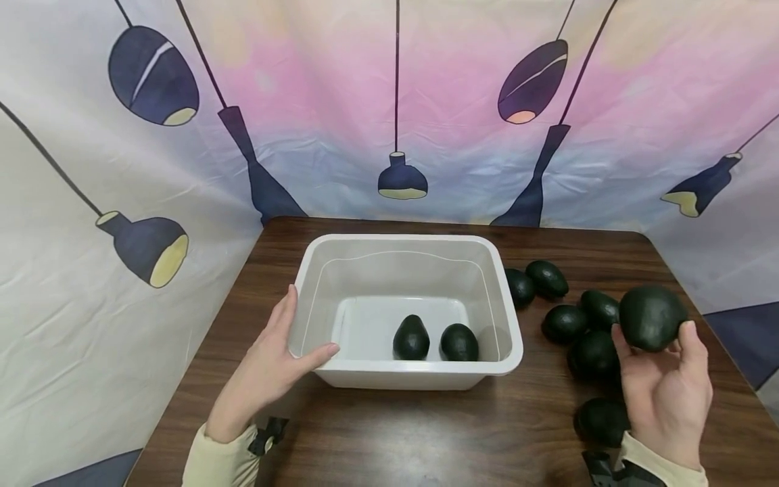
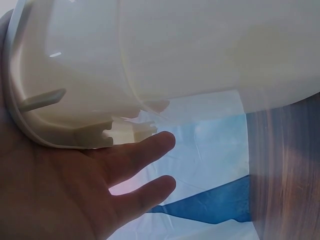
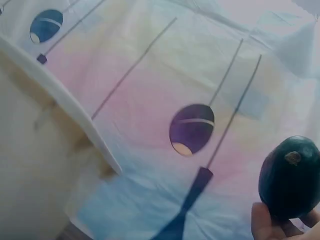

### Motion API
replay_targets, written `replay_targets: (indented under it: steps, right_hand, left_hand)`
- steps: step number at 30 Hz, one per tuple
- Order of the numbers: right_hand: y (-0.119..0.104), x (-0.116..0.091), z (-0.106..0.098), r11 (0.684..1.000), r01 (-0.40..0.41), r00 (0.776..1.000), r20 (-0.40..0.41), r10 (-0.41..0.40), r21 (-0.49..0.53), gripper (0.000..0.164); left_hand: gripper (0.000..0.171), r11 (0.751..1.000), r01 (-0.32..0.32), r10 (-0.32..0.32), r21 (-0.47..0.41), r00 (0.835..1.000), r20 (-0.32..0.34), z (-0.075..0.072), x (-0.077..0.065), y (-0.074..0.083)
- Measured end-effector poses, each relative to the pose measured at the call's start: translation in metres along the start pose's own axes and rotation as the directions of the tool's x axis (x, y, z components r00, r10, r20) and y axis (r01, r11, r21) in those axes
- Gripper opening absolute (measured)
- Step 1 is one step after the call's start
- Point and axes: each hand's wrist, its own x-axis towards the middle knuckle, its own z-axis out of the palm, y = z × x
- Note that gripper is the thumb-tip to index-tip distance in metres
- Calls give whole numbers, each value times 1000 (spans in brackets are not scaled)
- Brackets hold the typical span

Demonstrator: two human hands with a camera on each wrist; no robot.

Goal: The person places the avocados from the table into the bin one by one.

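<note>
In my right hand (image 1: pixel 666 385) I hold a dark green avocado (image 1: pixel 652 318), raised at the right with fingers and thumb about its lower part. The right wrist view shows the same avocado (image 3: pixel 291 177) with its stem scar facing the camera. My left hand (image 1: pixel 274 358) rests against the near left corner of a white plastic bin (image 1: pixel 420 367), thumb across the rim. Its fingers (image 2: pixel 147 150) lie straight along the outer wall in the left wrist view. Inside the bin, toward the near side, are two avocados, one pear-shaped (image 1: pixel 411 338) and one rounder (image 1: pixel 459 343).
Several loose avocados (image 1: pixel 564 323) lie on the brown wooden table (image 1: pixel 389 433) between the bin and my right hand. One avocado (image 1: pixel 601 422) sits nearer, beside my right wrist. A cloth printed with lamps (image 1: pixel 341 101) hangs behind the table.
</note>
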Motion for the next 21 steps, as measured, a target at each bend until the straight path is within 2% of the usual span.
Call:
replay_targets:
  steps: [3, 8, 13, 21]
  right_hand:
    - [8, 3, 6, 999, -26, 1000, 7, 26, 43, 36]
    - [22, 6, 16, 998, -48, 998, 39, 47, 33, 41]
    - [34, 7, 24, 996, -87, 993, 83, 86, 10, 42]
    - [45, 10, 33, 991, -108, 985, 128, 117, -80, 45]
  left_hand:
    - [111, 1000, 4, -4, -3, 1000, -1, 0, -1, 0]
    - [112, 1000, 1, -1, -2, 1000, 2, -1, 0, 1]
    - [113, 1000, 12, -12, -1, 1000, 13, -1, 1, 2]
    - [113, 1000, 17, -17, -6, 1000, -5, -1, -2, 1]
